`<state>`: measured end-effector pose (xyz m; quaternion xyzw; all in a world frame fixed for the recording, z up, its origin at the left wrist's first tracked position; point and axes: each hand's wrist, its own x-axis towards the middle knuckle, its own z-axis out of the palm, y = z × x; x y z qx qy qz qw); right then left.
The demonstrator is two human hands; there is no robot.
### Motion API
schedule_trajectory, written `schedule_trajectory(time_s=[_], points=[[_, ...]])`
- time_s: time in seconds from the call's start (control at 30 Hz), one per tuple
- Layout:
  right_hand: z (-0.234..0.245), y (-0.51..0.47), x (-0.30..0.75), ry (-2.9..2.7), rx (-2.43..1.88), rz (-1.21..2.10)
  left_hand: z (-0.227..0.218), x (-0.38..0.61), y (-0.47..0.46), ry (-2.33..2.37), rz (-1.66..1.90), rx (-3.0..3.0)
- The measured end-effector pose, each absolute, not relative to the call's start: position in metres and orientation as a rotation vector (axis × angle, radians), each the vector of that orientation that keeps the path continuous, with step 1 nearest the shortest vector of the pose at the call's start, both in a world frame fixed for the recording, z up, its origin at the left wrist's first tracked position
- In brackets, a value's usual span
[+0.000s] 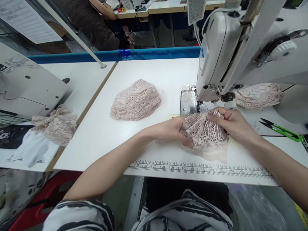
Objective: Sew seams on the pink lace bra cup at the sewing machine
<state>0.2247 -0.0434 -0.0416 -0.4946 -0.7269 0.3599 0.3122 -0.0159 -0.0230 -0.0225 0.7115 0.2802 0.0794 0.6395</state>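
Note:
A piece of pale pink lace lies gathered in front of the sewing machine, its upper edge close to the needle and presser foot. My left hand is closed around the lace's left side, the fingertips partly hidden under it. On the right side, my right hand pinches the lace's upper edge between thumb and fingers. To the left sits a neat stack of lace pieces. More lace is bunched behind the needle area, under the machine arm.
Green-handled scissors lie at the right. A ruler strip runs along the table's front edge. At the left stand another machine and a lace bundle. A thin pole rises from the table. Another person sits beyond the blue edge.

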Motion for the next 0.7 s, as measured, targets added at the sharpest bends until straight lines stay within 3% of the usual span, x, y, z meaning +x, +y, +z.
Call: schedule_trajectory(time_s=[0.23,0.7], points=[[-0.0434,-0.0425,0.2256,-1.921,-1.296,0.867,-0.0211,-0.0164,-0.0219,0.599,0.166,1.612],[-0.0358,-0.044,0.2224,-1.789,-1.485,1.057,-0.0186,-0.0164,-0.0194,0.637,0.071,1.553]])
